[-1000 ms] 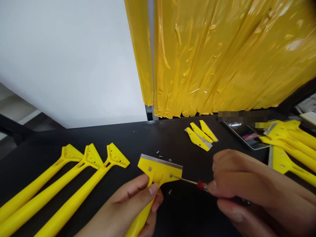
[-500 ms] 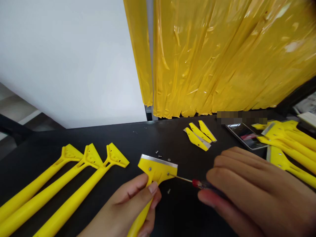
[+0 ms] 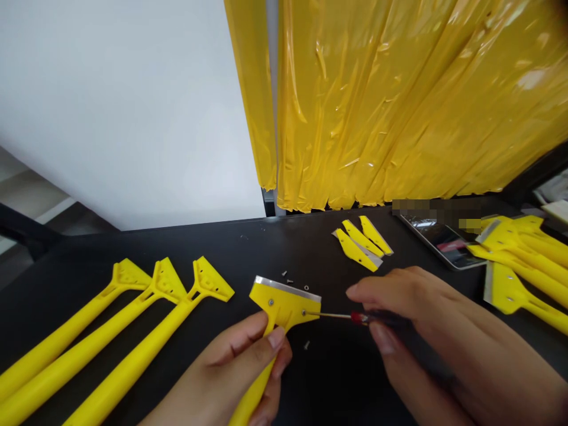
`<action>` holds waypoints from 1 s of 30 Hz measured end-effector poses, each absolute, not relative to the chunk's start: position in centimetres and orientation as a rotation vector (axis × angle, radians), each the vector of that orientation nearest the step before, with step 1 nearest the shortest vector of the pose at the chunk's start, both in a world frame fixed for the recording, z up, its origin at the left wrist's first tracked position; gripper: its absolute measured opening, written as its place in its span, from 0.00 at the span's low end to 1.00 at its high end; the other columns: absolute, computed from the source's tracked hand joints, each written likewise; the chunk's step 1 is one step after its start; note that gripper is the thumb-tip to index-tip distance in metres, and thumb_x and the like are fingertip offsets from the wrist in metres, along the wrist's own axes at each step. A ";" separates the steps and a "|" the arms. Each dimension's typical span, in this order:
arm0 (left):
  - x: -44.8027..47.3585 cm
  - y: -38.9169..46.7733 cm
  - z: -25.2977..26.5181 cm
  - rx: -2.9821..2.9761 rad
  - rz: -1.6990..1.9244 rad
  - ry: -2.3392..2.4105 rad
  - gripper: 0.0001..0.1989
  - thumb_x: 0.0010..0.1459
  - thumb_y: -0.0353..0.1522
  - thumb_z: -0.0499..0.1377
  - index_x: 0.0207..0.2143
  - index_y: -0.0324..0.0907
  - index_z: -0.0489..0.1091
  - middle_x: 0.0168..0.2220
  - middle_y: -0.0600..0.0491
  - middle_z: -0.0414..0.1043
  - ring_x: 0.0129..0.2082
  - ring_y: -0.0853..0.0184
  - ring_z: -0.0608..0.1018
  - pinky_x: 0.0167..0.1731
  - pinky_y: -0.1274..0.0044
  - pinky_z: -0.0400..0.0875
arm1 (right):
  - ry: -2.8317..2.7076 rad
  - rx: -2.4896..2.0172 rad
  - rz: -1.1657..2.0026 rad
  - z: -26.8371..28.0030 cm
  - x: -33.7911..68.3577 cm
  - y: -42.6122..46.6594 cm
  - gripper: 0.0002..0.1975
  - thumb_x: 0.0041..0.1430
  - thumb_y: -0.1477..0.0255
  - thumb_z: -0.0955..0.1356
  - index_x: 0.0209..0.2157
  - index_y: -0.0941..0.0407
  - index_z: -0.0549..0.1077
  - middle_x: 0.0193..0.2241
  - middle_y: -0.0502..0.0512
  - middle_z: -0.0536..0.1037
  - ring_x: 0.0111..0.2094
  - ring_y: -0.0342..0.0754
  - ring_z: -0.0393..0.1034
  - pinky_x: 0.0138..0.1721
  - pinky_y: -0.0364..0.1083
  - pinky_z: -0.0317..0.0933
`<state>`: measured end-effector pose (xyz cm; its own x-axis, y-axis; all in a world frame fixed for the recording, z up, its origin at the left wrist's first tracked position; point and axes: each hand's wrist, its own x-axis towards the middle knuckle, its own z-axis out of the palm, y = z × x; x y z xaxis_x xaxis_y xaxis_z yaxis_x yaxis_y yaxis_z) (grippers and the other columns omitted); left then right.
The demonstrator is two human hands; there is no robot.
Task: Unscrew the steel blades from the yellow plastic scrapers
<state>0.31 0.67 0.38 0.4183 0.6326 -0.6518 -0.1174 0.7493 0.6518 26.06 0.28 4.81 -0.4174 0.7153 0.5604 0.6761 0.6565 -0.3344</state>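
Observation:
My left hand (image 3: 242, 361) is closed round the neck of a yellow scraper (image 3: 284, 305), thumb on top. The scraper's head faces away from me, with a metal blade along its far edge and a screw at each side. In my right hand (image 3: 444, 337) is a screwdriver (image 3: 361, 318) with a red and dark handle; its thin shaft reaches left to the right-hand screw. The index finger is lifted off the handle while the thumb touches it. Beyond the head lie small screws (image 3: 284, 274) and a nut (image 3: 306, 287); another screw (image 3: 306, 345) lies below the shaft.
Three yellow scraper handles (image 3: 164, 284) without blades lie at the left of the black table (image 3: 213, 236). Yellow clamp plates (image 3: 357, 251) with blades lie at the back. A phone (image 3: 444, 239) and several bladed scrapers (image 3: 510, 290) are at the right. Yellow plastic sheeting (image 3: 364, 106) hangs behind.
My right hand has loosened and spread its index finger and thumb on the screwdriver. The shaft now lies more level, its tip still at the same screw. My left hand has hardly moved.

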 end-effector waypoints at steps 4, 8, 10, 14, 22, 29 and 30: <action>0.4 0.6 0.3 0.567 0.518 1.041 0.20 0.64 0.49 0.65 0.31 0.44 0.69 0.19 0.61 0.61 0.13 0.76 0.57 0.12 0.83 0.54 | -2.182 -1.087 0.097 4.6 26.2 0.2 0.15 0.68 0.80 0.62 0.53 0.52 0.67 0.37 0.49 0.82 0.35 0.46 0.78 0.36 0.46 0.69; 0.4 0.6 0.0 0.573 0.517 1.034 0.21 0.62 0.51 0.67 0.31 0.44 0.70 0.19 0.61 0.61 0.13 0.76 0.57 0.12 0.83 0.54 | -2.200 -1.091 0.133 4.7 26.1 0.4 0.14 0.67 0.81 0.62 0.49 0.51 0.68 0.34 0.49 0.80 0.34 0.46 0.76 0.35 0.46 0.69; 0.4 0.7 -0.1 0.580 0.516 1.035 0.21 0.61 0.51 0.67 0.30 0.45 0.70 0.18 0.60 0.61 0.14 0.76 0.57 0.12 0.84 0.55 | -2.197 -1.123 0.138 4.9 26.0 0.5 0.14 0.67 0.81 0.61 0.50 0.51 0.68 0.35 0.49 0.79 0.35 0.46 0.76 0.36 0.46 0.69; 0.3 0.7 0.0 0.591 0.517 1.033 0.21 0.62 0.51 0.66 0.30 0.45 0.70 0.18 0.60 0.59 0.14 0.76 0.56 0.13 0.84 0.54 | -2.216 -1.117 0.130 4.9 26.0 0.5 0.13 0.67 0.80 0.62 0.49 0.51 0.67 0.36 0.49 0.80 0.36 0.47 0.77 0.36 0.47 0.70; 0.4 0.6 0.2 0.588 0.520 1.031 0.21 0.62 0.51 0.66 0.30 0.45 0.70 0.18 0.59 0.62 0.14 0.75 0.57 0.13 0.84 0.54 | -2.199 -1.126 0.107 4.5 26.1 0.2 0.17 0.65 0.82 0.61 0.51 0.51 0.65 0.38 0.49 0.80 0.37 0.46 0.77 0.38 0.46 0.69; 0.4 0.6 0.2 0.591 0.512 1.041 0.21 0.62 0.51 0.66 0.30 0.44 0.70 0.18 0.59 0.61 0.15 0.75 0.57 0.13 0.84 0.54 | -2.248 -1.048 0.060 4.7 26.1 0.4 0.14 0.63 0.83 0.61 0.46 0.52 0.67 0.32 0.49 0.78 0.33 0.48 0.75 0.32 0.49 0.64; 0.4 0.6 0.2 0.585 0.521 1.048 0.21 0.61 0.51 0.67 0.30 0.44 0.70 0.19 0.58 0.62 0.15 0.75 0.57 0.13 0.84 0.54 | -2.234 -1.049 0.042 4.7 26.0 0.4 0.15 0.63 0.83 0.62 0.47 0.52 0.66 0.33 0.50 0.79 0.34 0.48 0.76 0.33 0.49 0.65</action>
<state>0.39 0.61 0.24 0.4078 0.6496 -0.6417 -0.1194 0.7347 0.6678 26.05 0.40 4.73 -0.4599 0.6958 0.5517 0.6745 0.6778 -0.2925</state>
